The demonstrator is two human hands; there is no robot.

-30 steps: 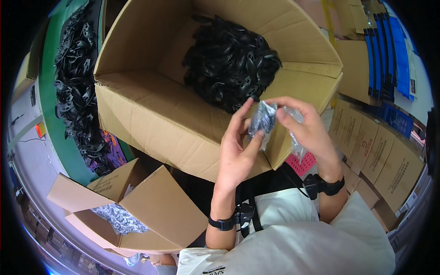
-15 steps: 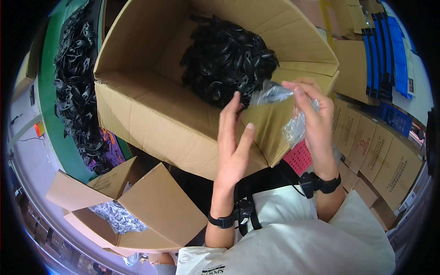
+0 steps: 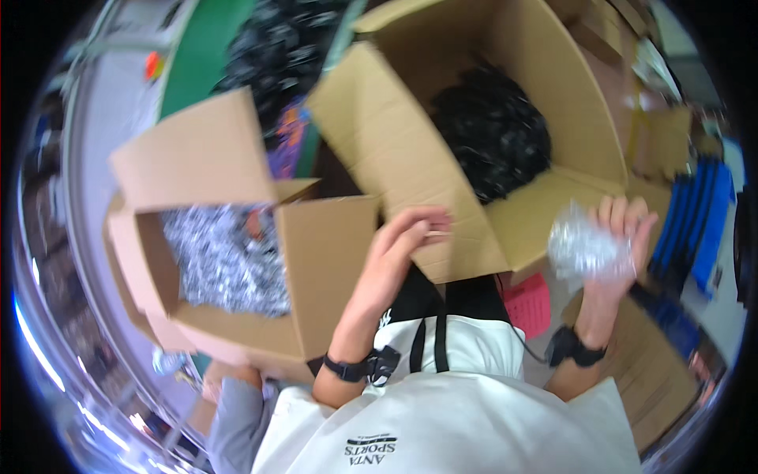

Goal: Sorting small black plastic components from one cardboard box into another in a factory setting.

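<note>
My right hand [image 3: 624, 237] is raised at the right and shut on a crumpled bunch of clear plastic bags [image 3: 583, 249]. At the centre, my left hand [image 3: 403, 249] has its fingertips pinched together in front of the flap of a big open cardboard box [image 3: 379, 150]; I see nothing clearly between them. That box holds a heap of black items [image 3: 489, 134]. To the left stands a smaller open cardboard box [image 3: 324, 261] filled with shiny clear-bagged pieces [image 3: 225, 261].
More black items [image 3: 276, 47] lie on a green surface [image 3: 197, 63] behind the boxes. A pink sheet [image 3: 525, 304] lies below the big box. Flat cardboard [image 3: 655, 379] and blue packs [image 3: 695, 213] are at the right. Another person's grey sleeve [image 3: 229, 411] shows at lower left.
The view has swung left, bringing the smaller box of bagged pieces to the middle. My hands have separated: the right keeps the clear bags at the right, and the left has closed its fingers.
</note>
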